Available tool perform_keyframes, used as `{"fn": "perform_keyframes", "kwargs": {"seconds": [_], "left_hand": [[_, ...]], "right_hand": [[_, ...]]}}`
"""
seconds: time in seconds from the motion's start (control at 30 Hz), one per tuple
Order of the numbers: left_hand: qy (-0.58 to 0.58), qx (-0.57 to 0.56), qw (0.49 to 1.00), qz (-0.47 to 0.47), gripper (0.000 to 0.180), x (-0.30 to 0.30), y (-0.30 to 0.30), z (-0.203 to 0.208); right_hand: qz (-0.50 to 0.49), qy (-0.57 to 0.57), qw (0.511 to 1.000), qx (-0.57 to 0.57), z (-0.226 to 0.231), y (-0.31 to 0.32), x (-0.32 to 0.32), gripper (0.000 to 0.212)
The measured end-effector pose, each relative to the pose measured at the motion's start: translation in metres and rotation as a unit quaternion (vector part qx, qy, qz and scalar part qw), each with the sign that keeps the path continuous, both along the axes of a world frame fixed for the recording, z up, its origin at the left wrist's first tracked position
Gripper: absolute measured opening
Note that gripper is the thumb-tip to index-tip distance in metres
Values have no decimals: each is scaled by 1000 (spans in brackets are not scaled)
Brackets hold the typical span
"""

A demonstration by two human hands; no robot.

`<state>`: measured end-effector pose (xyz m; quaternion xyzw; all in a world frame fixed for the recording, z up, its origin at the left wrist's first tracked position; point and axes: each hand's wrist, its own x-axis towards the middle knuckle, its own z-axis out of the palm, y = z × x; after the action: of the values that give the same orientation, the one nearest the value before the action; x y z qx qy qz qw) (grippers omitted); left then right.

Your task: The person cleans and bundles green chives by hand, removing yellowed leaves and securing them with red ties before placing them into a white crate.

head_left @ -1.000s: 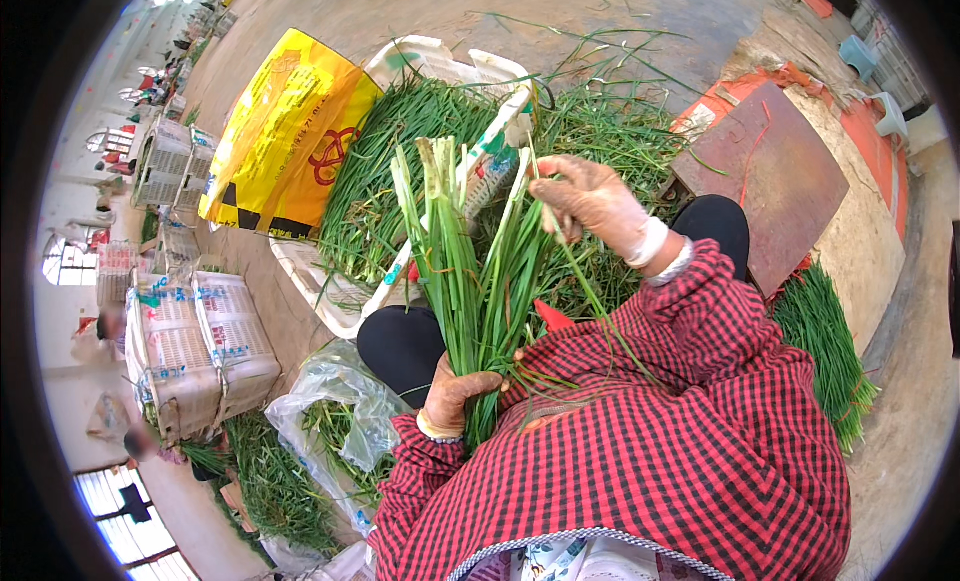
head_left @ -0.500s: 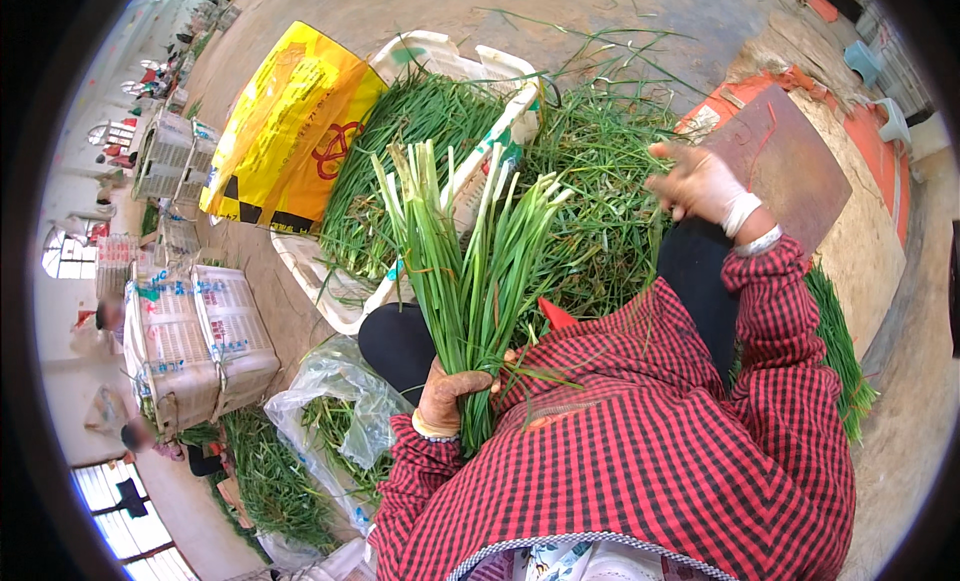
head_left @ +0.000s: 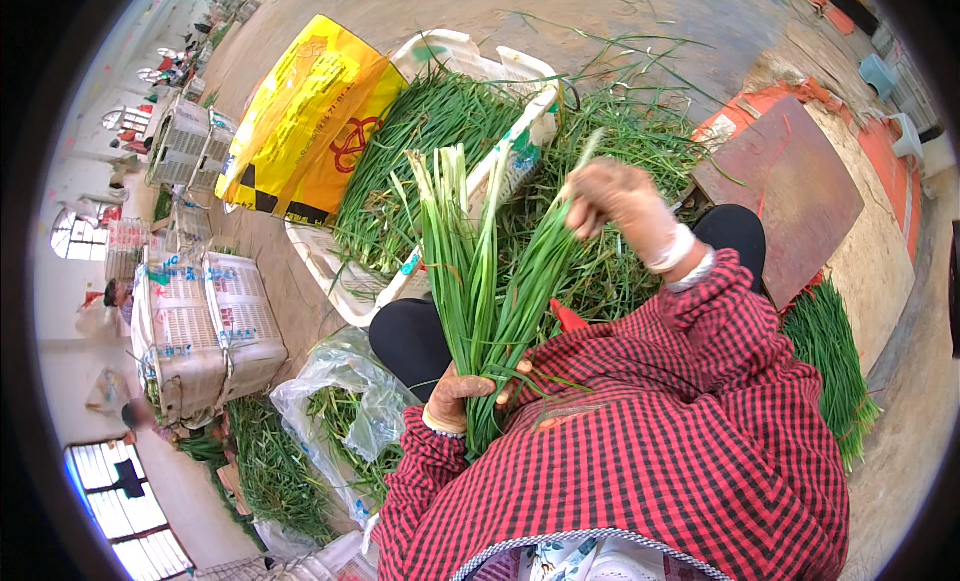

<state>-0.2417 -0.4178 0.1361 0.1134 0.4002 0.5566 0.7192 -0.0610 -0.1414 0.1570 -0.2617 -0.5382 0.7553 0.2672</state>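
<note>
Chive bunch in left hand; right hand back at tips.

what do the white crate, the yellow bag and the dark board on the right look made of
White crate: moulded plastic, judging by its slotted, latticed walls. Yellow bag: likely glossy plastic sacking; it creases and shines. Dark board: flat, matte reddish-brown, maybe rusted metal or wood; unclear.

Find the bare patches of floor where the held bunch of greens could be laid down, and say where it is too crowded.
Free: the concrete floor beyond the white crate, and the red-brown board on the person's right. Crowded: loose greens fill the ground ahead of the right hand; the plastic bag and stacked crates fill the left.
</note>
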Motion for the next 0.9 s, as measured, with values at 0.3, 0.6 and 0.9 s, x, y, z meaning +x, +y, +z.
{"fn": "perform_keyframes", "kwargs": {"seconds": [0.3,0.6,0.9], "left_hand": [[28,15,999,2,66,4,6,5],[25,-24,999,-23,71,15,8,3],[-83,46,993,-70,64,12,5,-7]], "right_hand": [[-316,-183,845,390,-67,84,83,28],[159,-124,972,117,41,-16,-37,39],[96,-1,995,-12,32,-31,-35,25]]}}
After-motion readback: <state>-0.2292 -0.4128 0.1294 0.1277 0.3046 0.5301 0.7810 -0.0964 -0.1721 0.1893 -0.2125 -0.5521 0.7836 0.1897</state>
